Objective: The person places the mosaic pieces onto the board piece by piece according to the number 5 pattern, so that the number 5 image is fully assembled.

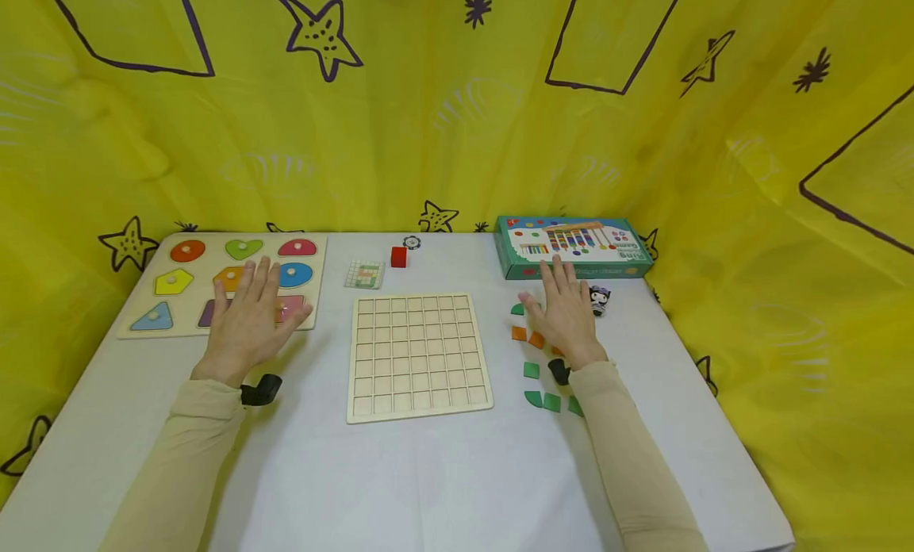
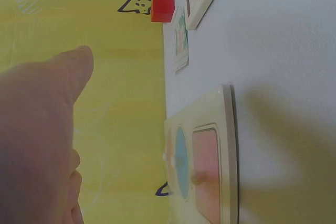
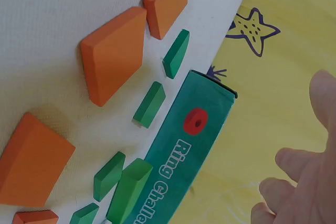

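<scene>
My left hand [image 1: 246, 326] is held over the near right part of a wooden knob puzzle board [image 1: 189, 278], fingers straight, thumb spread, holding nothing. In the left wrist view its thumb side [image 2: 42, 93] shows, with the board's pink square piece [image 2: 206, 174] beyond. My right hand [image 1: 567, 318] is stretched out over several small flat tiles, also with nothing in it. Orange tiles [image 3: 116, 53] and green tiles [image 3: 149, 104] lie scattered beneath; the hand and forearm hide some in the head view. Between both hands lies a wooden grid board [image 1: 420, 360] with bare square cells.
Behind the grid board are a small pattern card [image 1: 365, 274], a red cube [image 1: 398, 257] and a small round black-and-white token [image 1: 412, 242]. A teal ring game box [image 1: 574, 248] lies at the back right, a small figurine [image 1: 599, 300] before it. Yellow curtain [image 1: 457, 139] surrounds the table.
</scene>
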A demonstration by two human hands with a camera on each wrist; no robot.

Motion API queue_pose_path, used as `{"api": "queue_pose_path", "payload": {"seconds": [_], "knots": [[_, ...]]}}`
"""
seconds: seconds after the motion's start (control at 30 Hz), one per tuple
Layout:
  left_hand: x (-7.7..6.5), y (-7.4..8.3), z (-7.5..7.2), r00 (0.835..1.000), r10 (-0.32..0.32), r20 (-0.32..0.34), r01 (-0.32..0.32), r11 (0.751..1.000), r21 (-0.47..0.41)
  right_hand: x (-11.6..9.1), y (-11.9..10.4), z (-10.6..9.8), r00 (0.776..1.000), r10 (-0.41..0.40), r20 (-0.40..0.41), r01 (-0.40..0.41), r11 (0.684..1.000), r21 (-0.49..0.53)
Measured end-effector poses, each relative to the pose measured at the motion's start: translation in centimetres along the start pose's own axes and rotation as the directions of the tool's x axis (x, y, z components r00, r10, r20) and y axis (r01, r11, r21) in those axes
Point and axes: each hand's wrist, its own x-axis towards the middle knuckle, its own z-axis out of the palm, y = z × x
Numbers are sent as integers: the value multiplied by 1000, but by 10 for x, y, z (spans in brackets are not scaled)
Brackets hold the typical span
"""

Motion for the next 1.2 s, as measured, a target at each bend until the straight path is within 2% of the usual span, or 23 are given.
{"api": "queue_pose_path", "payload": {"seconds": [0.1,0.2,0.27,0.37,0.5,0.63,0.83,1.07,1.2], "knots": [[-2,3,3,1000,10,9,-10,1000,-22,2,1,1,1000,-20,-3,20,999,43],[-11,11,10,998,51,37,-48,997,-65,5,4,4,997,-80,-14,81,993,91],[-21,20,19,993,88,74,-80,992,-94,7,5,6,991,-133,-8,133,986,96],[-40,34,34,982,131,137,-114,986,-124,11,8,11,983,-177,46,173,982,81],[-61,48,51,970,165,177,-137,978,-160,15,11,17,977,-175,120,169,984,61],[-75,56,62,960,194,201,-160,972,-173,18,14,21,975,-176,133,170,984,54],[-80,61,68,955,214,206,-188,972,-140,20,14,24,971,-196,133,190,980,58],[-80,63,68,955,204,213,-182,976,-117,27,4,23,964,-218,152,217,976,24],[-81,62,68,955,203,215,-182,977,-113,31,-14,22,968,-208,144,195,976,95]]}}
